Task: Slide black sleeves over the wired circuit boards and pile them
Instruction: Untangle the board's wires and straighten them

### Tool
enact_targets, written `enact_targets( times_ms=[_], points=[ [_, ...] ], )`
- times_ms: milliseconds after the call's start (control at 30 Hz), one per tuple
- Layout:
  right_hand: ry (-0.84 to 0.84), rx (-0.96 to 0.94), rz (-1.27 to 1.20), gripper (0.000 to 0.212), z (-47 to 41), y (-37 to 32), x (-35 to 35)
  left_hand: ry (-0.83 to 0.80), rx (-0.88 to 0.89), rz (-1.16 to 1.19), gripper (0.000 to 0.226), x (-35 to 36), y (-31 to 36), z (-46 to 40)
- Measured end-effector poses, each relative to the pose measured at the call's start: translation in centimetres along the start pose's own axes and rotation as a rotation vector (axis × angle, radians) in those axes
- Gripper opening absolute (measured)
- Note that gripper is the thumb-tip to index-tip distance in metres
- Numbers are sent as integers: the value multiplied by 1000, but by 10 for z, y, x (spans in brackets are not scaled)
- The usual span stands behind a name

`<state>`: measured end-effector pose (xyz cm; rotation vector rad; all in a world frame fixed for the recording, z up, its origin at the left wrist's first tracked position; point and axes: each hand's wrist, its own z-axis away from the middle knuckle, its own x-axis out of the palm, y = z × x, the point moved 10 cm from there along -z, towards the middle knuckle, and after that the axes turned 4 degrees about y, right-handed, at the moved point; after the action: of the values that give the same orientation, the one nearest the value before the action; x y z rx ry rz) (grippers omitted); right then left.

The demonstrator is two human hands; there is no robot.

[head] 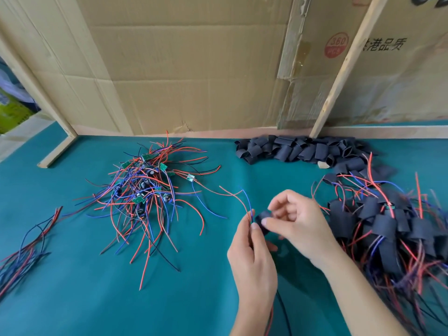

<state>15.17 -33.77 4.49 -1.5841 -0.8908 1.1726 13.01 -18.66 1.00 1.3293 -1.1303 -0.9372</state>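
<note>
My left hand (252, 258) pinches the red and blue wires (242, 200) of one circuit board just above the table. Against it, my right hand (295, 221) pinches a black sleeve (263, 218) that sits over the board's end; the board itself is hidden inside the sleeve and behind my fingers. A tangled heap of bare green boards with red, blue and black wires (145, 187) lies at the centre left. Loose black sleeves (303, 149) are heaped along the back wall. A pile of sleeved boards (392, 226) lies at the right.
Everything rests on a teal cloth table (121, 299). A small bundle of loose wires (26, 253) lies at the far left edge. Cardboard sheets (194, 69) and wooden battens (349, 66) wall off the back. A wooden strip (57, 151) angles in at the back left.
</note>
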Motion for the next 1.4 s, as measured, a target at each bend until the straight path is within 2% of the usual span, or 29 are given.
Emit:
enact_targets(
  times_ms=[67,200,333,467,700,867,967,1167,1400],
  points=[
    [-61,31,-119,28,9,5,8,-25,22,-14,34,2,1,1],
    [-177,99,-364,26,16,10,14,-76,30,-14,36,7,1,2],
    [-277,148,-426,24,21,14,18,-75,-5,26,41,6,-1,2],
    [-363,178,-481,27,23,16,19,-78,5,56,36,5,-4,3],
    [-263,131,-448,27,19,11,10,-116,20,64,26,8,-4,2],
    [199,105,-595,24,5,15,-45,-128,46,42,25,9,-3,2],
    [304,129,-707,20,1,23,-50,-181,39,37,24,14,-5,3],
    [293,191,-893,20,-2,27,-44,-253,16,15,25,21,-5,6],
    [203,174,-887,21,-1,17,-46,-282,15,-12,24,24,-1,8]
  ],
)
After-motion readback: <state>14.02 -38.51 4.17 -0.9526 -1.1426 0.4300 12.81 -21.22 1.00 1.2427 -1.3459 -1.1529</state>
